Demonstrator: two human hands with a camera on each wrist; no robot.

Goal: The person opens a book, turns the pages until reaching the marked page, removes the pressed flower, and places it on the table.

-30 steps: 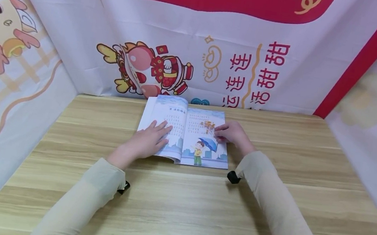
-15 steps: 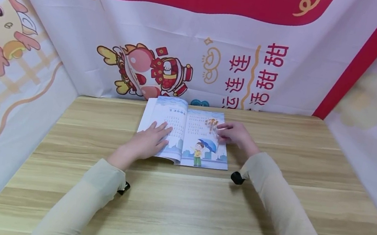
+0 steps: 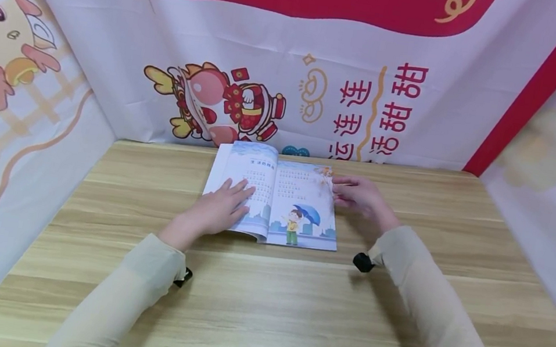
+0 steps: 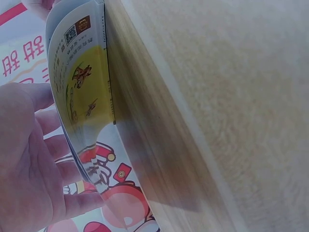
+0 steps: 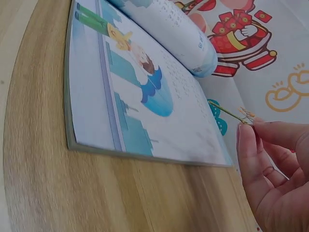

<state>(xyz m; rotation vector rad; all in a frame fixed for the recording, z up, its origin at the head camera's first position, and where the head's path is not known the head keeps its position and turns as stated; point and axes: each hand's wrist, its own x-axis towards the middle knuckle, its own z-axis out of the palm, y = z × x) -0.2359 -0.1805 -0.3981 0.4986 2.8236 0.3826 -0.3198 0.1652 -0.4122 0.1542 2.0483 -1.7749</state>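
Observation:
An open picture book point(image 3: 298, 217) lies on the table, its right page printed with a child under a blue umbrella. My left hand point(image 3: 218, 206) rests on the left page with its fingers spread. From the left wrist view, the hand point(image 4: 31, 159) lies along the curved pages, and the yellow back cover shows. My right hand point(image 3: 361, 197) is at the book's right edge, pinching a small flower sprig point(image 3: 327, 172) between thumb and fingertip. In the right wrist view the sprig's thin green stem point(image 5: 226, 110) and orange tufts stand out over the page's far corner.
The wooden table point(image 3: 260, 312) reaches back to a printed cloth backdrop point(image 3: 317, 38), right behind the book. Cloth walls stand on both sides, the left one point(image 3: 21, 163) with a cartoon figure. A small black wrist camera point(image 3: 363, 262) hangs below the right sleeve.
My right hand has moved right with the flower sprig, from over the right page to the book's upper right edge. The left hand and the book have stayed put.

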